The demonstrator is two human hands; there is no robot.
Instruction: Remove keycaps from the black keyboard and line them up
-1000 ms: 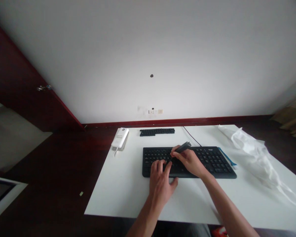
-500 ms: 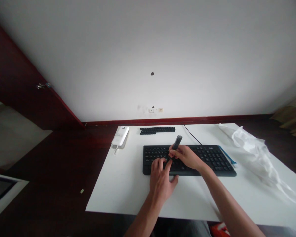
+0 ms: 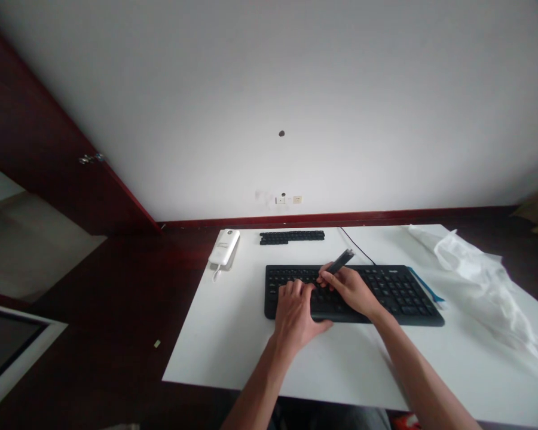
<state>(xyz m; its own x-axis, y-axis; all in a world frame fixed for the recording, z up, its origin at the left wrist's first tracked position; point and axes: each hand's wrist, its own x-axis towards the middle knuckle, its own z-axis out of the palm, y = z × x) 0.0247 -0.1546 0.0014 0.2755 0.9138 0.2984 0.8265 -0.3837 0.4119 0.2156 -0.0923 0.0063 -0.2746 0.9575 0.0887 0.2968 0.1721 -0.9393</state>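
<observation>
A black keyboard [image 3: 399, 292] lies across the middle of the white table [image 3: 233, 334]. My left hand [image 3: 296, 316] rests on its left half, fingers curled down onto the keys with the thumb at the front edge. My right hand [image 3: 352, 289] is over the middle of the keyboard, pinching a dark stick-shaped tool [image 3: 341, 261] whose lower tip is at the keys and whose upper end points up and to the right.
A row of loose black keycaps [image 3: 291, 236] lies at the table's far edge. A white power bank [image 3: 224, 247] with a short cable sits far left. Crumpled clear plastic [image 3: 479, 269] covers the right side. A blue strip [image 3: 425, 288] lies beside the keyboard's right end.
The tool in my right hand swung from lying low to upright, then tilted back toward the right. My left fingers curled tighter onto the keys. The view shifted slightly.
</observation>
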